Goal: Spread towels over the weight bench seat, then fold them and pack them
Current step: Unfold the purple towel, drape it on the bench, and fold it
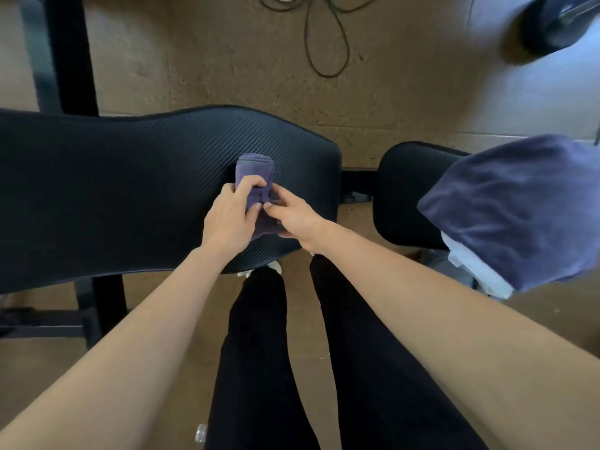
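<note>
**Both hands on a small folded towel at the bench**

The person stands over the weight bench and looks straight down. A small towel (255, 172), purple and folded into a thick narrow bundle, lies on the black ribbed tabletop (130, 190) of the bench. Its far folded end sticks out just beyond the fingertips.

The two hands are close together, almost touching, and both grip this small towel. The left hand (230, 216) has its fingers curled over the left edge of the bundle, with the thumb lying across the top. The right hand (293, 219) pinches the near part of the cloth between thumb and fingers. The near end of the bundle is hidden under the hands, so I cannot tell how it is folded there.

Well off to the right of the right hand, a big towel (519, 209) of dark blue hangs over a second, smaller black pad (402, 190). Some pale cloth (470, 264) shows under its lower edge.

Below the hands are the person's legs (259, 352) in black trousers, on a brown floor (227, 60). Beyond the hands, black cables (324, 43) loop on that floor. A black post (69, 53) of the frame rises far to the left of the left hand, behind the bench.
</note>
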The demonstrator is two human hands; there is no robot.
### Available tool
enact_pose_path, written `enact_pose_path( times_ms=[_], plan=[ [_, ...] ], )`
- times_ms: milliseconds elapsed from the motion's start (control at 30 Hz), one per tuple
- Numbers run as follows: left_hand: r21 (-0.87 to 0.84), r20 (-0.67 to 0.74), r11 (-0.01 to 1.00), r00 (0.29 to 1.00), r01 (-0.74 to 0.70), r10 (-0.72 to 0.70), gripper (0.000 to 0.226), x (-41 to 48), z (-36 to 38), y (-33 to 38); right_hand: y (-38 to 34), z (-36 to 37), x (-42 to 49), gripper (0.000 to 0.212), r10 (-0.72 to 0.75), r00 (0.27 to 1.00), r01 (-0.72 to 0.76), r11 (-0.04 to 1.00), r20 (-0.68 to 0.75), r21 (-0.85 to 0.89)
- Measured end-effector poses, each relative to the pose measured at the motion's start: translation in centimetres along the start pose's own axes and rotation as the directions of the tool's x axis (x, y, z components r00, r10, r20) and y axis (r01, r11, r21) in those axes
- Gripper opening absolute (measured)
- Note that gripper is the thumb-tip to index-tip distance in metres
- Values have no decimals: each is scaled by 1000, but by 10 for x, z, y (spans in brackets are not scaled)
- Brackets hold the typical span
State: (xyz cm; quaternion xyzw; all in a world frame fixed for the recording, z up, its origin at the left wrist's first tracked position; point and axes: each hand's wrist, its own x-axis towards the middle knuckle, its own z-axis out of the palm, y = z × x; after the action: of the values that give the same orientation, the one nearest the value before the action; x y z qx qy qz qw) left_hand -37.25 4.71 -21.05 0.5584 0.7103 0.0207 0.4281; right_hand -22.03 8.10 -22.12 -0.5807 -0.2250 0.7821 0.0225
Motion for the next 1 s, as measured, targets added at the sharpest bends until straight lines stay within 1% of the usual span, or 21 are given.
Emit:
enact_pose_path(
  times_ms=[67, 100, 167, 200, 267, 300, 367, 433, 500, 567, 600, 700, 733, 767, 800, 833, 867, 900, 933, 1000],
  plan=[
    [-36, 39, 999, 999, -14, 16, 44, 4, 2, 4, 4, -5, -3, 44, -17, 1000, 17, 1000, -17, 21],
    [-92, 57, 996, 998, -21, 26, 45, 6, 2, 7, 7, -8, -3, 45, -20, 999, 22, 999, -31, 43],
    [-277, 77, 961, 997, -9, 31, 49, 6, 3, 15, 14, -15, -6, 51, -11, 998, 20, 992, -67, 126],
    [-371, 93, 929, 995, 6, 31, 50, 4, 3, 21, 19, -18, -9, 59, -4, 996, 19, 984, -87, 178],
    [-496, 133, 868, 990, 18, 55, 56, -2, 2, 32, 26, -26, -19, 70, 6, 994, 21, 968, -109, 249],
    [-529, 153, 848, 985, 12, 81, 60, -5, 2, 37, 30, -30, -26, 68, 8, 993, 23, 966, -115, 258],
    [-538, 188, 843, 973, -11, 133, 66, -10, 2, 45, 38, -35, -39, 53, 0, 992, 34, 964, -127, 263],
    [-494, 220, 869, 960, -41, 170, 72, -13, 3, 48, 47, -37, -52, 42, -21, 987, 67, 957, -162, 282],
    [-438, 240, 896, 952, -68, 190, 81, -14, 4, 48, 54, -36, -61, 46, -34, 974, 98, 955, -222, 281],
    [-345, 220, 934, 959, -92, 176, 88, -13, 7, 47, 59, -33, -67, 52, -38, 961, 107, 964, -274, 245],
    [-285, 204, 954, 967, -89, 151, 91, -11, 8, 47, 61, -31, -68, 53, -46, 958, 112, 969, -283, 221],
    [-153, 165, 988, 986, -13, 38, 95, -2, 12, 44, 63, -24, -59, 57, -101, 958, 139, 983, -270, 124],
    [-93, 138, 996, 990, -7, 20, 96, 2, 15, 39, 61, -21, -51, 57, -132, 957, 160, 983, -257, 91],
    [9, 106, 1000, 994, -5, 4, 96, 7, 17, 35, 59, -19, -43, 57, -159, 957, 180, 982, -245, 65],
    [142, 70, 990, 997, 10, -21, 96, 11, 17, 30, 56, -16, -34, 56, -174, 957, 189, 981, -233, 43],
    [278, 28, 960, 999, 32, -41, 94, 14, 16, 26, 54, -13, -24, 54, -184, 959, 191, 981, -214, 12],
    [378, -1, 925, 999, 42, -45, 93, 16, 13, 23, 51, -10, -15, 53, -192, 964, 191, 981, -183, -23],
    [431, 0, 902, 999, 35, -39, 90, 17, 10, 22, 49, -8, -7, 53, -194, 969, 186, 980, -150, -63],
    [451, 30, 893, 999, 13, -30, 88, 18, 7, 22, 48, -6, 0, 53, -191, 974, 179, 979, -123, -101],
    [455, 128, 889, 992, -49, -11, 84, 21, 1, 20, 46, -5, 10, 54, -193, 976, 176, 971, -99, -159]
  ],
)
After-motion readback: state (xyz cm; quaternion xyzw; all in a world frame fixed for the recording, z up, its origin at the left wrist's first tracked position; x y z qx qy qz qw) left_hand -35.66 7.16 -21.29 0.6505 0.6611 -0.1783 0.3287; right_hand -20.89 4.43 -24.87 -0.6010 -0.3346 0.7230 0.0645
